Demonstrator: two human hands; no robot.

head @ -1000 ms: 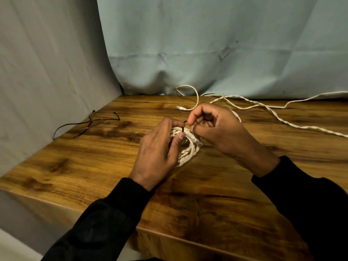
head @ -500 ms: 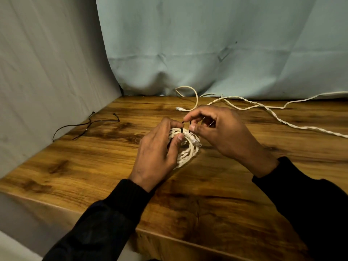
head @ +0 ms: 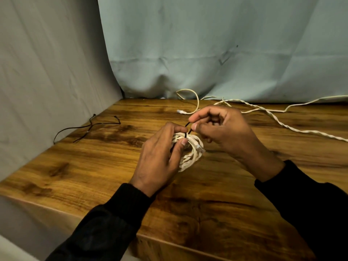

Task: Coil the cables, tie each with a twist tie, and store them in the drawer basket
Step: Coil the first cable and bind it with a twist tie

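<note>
The left hand (head: 160,157) is clamping the soft, springy cable coil (head: 190,157) on the worktop (head: 94,166); the right hand (head: 222,129) is pinching the thin, bendable twist tie (head: 188,129) near its ends.

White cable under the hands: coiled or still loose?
Coiled. The white cable sits in stacked loops under the left hand, while the right hand pinches a black twist tie around it.

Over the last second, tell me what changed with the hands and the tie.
The right hand drew the black twist tie up and away from the coiled cable, showing more of it. The left hand stayed clamped on the coil. The loose cable and spare ties lie unchanged.
</note>
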